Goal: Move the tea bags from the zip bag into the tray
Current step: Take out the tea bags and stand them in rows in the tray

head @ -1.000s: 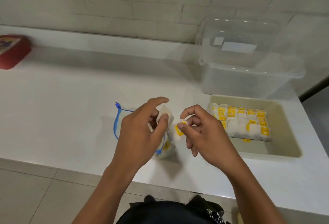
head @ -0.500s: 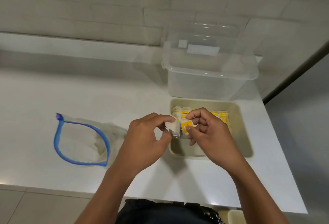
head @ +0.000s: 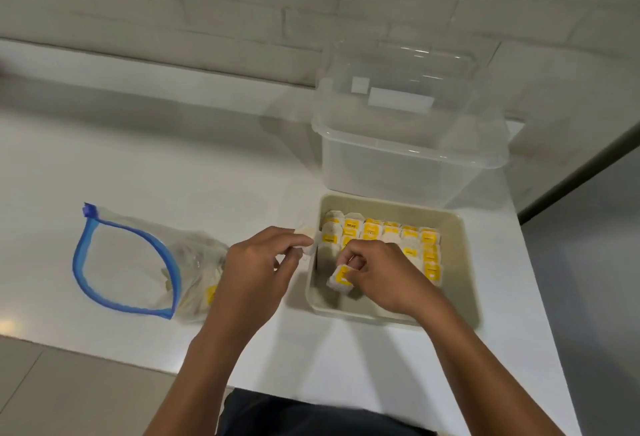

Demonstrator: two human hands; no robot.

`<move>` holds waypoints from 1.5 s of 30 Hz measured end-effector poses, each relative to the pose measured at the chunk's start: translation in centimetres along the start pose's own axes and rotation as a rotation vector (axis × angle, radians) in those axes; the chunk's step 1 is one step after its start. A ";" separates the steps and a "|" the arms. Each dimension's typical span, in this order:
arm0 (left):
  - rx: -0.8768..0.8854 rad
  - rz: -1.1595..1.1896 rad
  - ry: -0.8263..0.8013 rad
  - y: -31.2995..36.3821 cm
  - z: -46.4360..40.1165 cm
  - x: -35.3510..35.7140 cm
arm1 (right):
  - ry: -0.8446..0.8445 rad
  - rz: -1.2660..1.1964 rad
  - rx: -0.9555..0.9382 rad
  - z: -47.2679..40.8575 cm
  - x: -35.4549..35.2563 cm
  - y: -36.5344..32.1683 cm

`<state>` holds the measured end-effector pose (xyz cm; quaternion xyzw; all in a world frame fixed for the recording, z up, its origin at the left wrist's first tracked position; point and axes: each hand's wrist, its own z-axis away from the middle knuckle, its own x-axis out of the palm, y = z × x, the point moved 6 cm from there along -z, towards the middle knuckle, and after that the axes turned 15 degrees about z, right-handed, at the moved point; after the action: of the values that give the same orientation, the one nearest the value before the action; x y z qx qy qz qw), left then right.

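- 2 hands work at the beige tray (head: 460, 227): the right hand (head: 384, 276) is inside it, fingers pinching a yellow-labelled tea bag (head: 341, 278) over the tray's bare near-left part.
- The left hand (head: 256, 269) hovers just outside the tray's left wall, fingertips pinching a second, paler tea bag (head: 306, 245).
- Rows of tea bags (head: 391, 233) fill the tray's far and right side.
- The zip bag (head: 149, 262) lies open well left of the tray, a few bags visible inside.
- Risk: the left hand's bag sits outside the wall; let go there, it would likely land on the counter (head: 173, 172).
- Risk: dropping the right hand's bag carelessly could upset the standing rows.
- A clear tub (head: 408, 158) stands just behind the tray.
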<state>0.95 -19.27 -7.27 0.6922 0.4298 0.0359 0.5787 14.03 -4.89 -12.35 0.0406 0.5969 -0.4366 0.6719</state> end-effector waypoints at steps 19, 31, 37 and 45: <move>-0.114 0.063 0.053 -0.7 -0.3 -0.1 | -0.008 0.308 0.018 -5.4 3.6 -0.1; -0.140 0.061 -0.004 -0.8 -0.4 0.6 | 0.033 0.296 0.110 -5.2 3.3 0.1; -0.142 0.061 -0.040 -0.7 -0.5 1.0 | 0.064 0.396 0.122 -4.7 2.3 -0.3; -0.117 0.005 -0.097 -0.4 -0.9 1.8 | 0.175 -0.301 0.119 -2.9 -2.0 1.8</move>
<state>1.36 -17.40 -8.12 0.6590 0.3968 0.0287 0.6383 13.10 -1.06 -12.37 0.0283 0.6255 -0.5613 0.5412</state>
